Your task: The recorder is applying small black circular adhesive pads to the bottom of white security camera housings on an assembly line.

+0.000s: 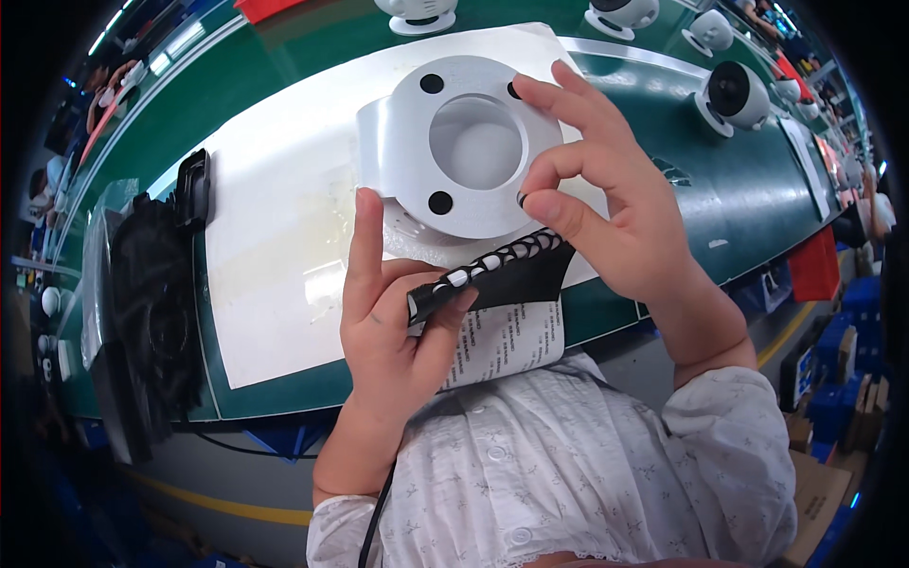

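Observation:
A white device with a round ring-shaped base (409, 156) lies with the base facing up in front of me. Black round pads (432, 83) sit on the ring around its central opening. My left hand (393, 317) is closed on a curled black die-cut sheet (516, 275) with rows of round holes and a printed white backing; its index finger points up at the base's lower left edge. At the ring's lower right, my right hand (625, 194) pinches a small black round pad (522, 200) between thumb and index finger, against or just over the surface. Its other fingers are raised.
A white board (275, 256) lies under the device on the green table (615, 114). Black plastic-wrapped material (156, 303) and a black tray (194, 189) stand at the left. Similar white devices (734, 97) stand along the far side. A red bin (812, 267) hangs at the right.

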